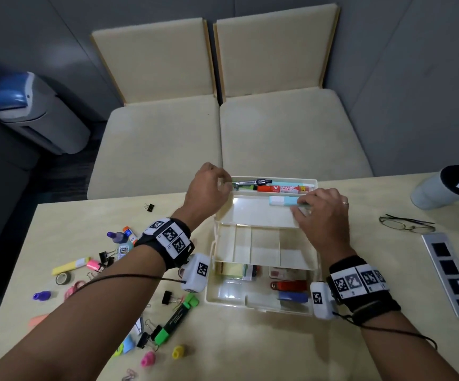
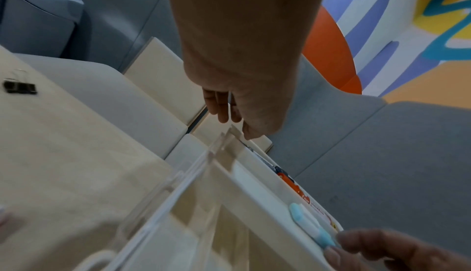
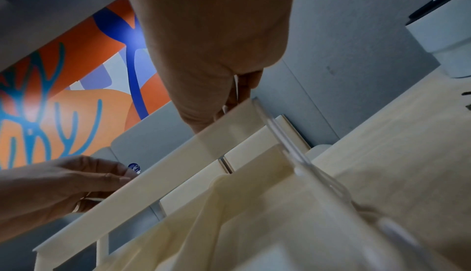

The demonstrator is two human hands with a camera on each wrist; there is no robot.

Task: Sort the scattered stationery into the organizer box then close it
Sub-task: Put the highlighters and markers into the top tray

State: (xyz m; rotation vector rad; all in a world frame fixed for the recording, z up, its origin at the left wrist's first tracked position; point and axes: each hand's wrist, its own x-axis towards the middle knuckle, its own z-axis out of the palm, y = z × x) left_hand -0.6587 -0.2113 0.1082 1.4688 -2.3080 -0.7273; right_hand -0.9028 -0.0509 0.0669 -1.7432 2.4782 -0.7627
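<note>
Two hands over the open organizer box (image 1: 261,301). Left hand (image 1: 209,188) at the far-left corner, fingers curled, tips at the end of a metal tool (image 1: 253,182) in the rearmost tray; whether pinching it, cannot tell. Right hand (image 1: 323,213) on the top tray (image 1: 253,214), fingers closed around one end of a pale blue-and-white pen-shaped item (image 1: 282,201) lying along that tray's back edge. Rearmost tray: one red-and-white board marker (image 1: 284,188) beside the metal tool. Middle tier: four compartments (image 1: 264,247). Bottom level: one yellow sticky-note pad (image 1: 229,270), one red item (image 1: 289,285), one blue item (image 1: 293,296). Scattered left of box on table (image 1: 250,353): one green marker (image 1: 174,318), one yellow highlighter (image 1: 70,266), one tape roll (image 1: 63,278), several black binder clips, count uncertain; one lone binder clip (image 1: 149,207) further back. Right of box: one pair of glasses (image 1: 405,225), one white cup (image 1: 445,188).
</note>
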